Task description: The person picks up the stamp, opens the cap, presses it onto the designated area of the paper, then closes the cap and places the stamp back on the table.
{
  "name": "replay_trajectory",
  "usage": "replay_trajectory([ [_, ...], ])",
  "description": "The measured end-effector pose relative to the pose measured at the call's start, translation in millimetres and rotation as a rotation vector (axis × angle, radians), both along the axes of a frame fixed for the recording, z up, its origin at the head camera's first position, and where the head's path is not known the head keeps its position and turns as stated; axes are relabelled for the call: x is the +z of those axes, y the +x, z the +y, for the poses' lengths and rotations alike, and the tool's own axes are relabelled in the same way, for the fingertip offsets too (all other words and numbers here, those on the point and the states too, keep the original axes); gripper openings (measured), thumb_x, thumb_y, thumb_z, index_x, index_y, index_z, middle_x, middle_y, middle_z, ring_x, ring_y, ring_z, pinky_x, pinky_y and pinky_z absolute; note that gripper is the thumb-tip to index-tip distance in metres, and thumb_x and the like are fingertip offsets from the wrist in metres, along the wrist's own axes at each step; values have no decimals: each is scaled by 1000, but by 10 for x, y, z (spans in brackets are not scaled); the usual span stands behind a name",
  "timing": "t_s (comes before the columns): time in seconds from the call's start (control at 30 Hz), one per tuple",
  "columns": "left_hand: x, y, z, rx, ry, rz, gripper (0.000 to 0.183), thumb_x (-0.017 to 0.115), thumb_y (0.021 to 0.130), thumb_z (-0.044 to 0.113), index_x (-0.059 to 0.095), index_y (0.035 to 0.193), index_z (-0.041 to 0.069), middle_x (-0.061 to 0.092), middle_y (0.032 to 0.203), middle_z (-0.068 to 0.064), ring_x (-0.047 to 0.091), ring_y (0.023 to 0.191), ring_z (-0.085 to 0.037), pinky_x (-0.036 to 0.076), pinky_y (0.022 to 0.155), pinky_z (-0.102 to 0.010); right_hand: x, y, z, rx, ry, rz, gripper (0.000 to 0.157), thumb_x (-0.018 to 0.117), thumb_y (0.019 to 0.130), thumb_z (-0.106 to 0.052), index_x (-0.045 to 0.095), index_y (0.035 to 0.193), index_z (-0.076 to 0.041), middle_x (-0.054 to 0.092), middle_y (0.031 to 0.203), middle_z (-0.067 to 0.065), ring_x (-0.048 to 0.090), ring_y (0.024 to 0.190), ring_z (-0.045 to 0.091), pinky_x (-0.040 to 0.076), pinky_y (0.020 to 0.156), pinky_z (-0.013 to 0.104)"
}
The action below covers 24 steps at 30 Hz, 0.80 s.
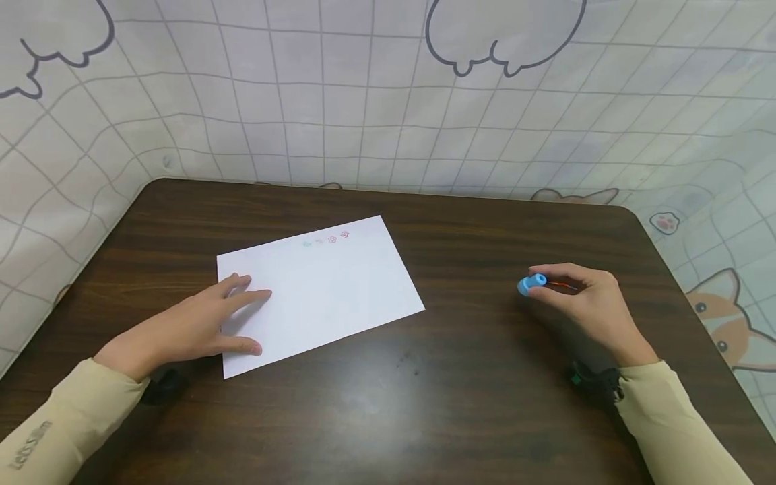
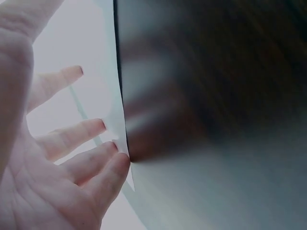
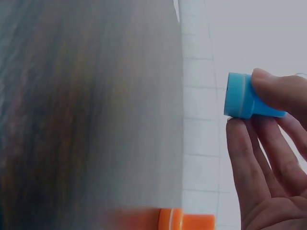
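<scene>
A white sheet of paper (image 1: 339,296) lies slanted on the table, with several small coloured flower-like prints (image 1: 332,239) in a row near its top edge. My left hand (image 1: 224,316) rests on the sheet's left end, fingers spread and fairly straight. In the left wrist view its fingertips (image 2: 122,160) come right at the paper's edge. On the right, my right hand (image 1: 591,303) pinches a small blue stamp (image 3: 242,96) between thumb and fingers, held above the tabletop. An orange stamp (image 3: 192,222) stands low in the right wrist view; the right hand mostly hides it in the head view.
The dark brown wooden table (image 1: 388,417) has rounded far corners. A pale gridded curtain (image 1: 388,101) with cartoon animals surrounds its back and sides. Dark wrist straps (image 1: 597,384) hang by the sleeves.
</scene>
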State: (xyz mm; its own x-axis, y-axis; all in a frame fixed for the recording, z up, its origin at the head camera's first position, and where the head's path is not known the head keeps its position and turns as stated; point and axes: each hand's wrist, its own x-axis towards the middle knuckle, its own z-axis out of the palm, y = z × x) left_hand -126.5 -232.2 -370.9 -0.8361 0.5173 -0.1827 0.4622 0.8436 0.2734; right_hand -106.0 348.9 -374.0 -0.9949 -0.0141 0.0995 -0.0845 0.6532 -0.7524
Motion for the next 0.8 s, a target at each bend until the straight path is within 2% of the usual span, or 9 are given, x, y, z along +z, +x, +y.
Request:
replay_trajectory([
  [0.13, -4, 23, 111, -35, 5, 7, 95, 75, 78, 73, 52, 153, 19, 38, 162, -26, 42, 145, -54, 45, 111, -69, 31, -11, -36, -18, -26, 2, 44, 84, 88, -32, 75, 127, -16, 73, 107, -30, 69, 97, -7, 56, 80, 8],
  [0.3, -7, 58, 221, -97, 21, 24, 92, 73, 82, 70, 49, 154, 19, 38, 164, -20, 38, 149, -51, 43, 114, -66, 75, -37, -99, -27, -69, 15, 41, 84, 87, -32, 76, 125, -17, 75, 107, -29, 69, 100, -6, 56, 84, 7],
  [0.57, -31, 125, 340, -131, -3, -7, 104, 60, 79, 85, 43, 158, 19, 35, 168, -17, 27, 155, -51, 40, 117, -65, 117, -56, -234, 30, -114, 44, 37, 84, 88, -23, 76, 123, -14, 75, 106, -25, 72, 95, -3, 57, 84, 9],
  [0.8, -35, 207, 418, -187, -41, 12, 105, 52, 81, 88, 39, 160, 20, 34, 169, -16, 27, 156, -50, 42, 117, -65, 150, -52, -337, 68, -134, 66, 34, 83, 88, -19, 76, 121, -13, 74, 106, -25, 74, 93, -4, 58, 85, 10],
])
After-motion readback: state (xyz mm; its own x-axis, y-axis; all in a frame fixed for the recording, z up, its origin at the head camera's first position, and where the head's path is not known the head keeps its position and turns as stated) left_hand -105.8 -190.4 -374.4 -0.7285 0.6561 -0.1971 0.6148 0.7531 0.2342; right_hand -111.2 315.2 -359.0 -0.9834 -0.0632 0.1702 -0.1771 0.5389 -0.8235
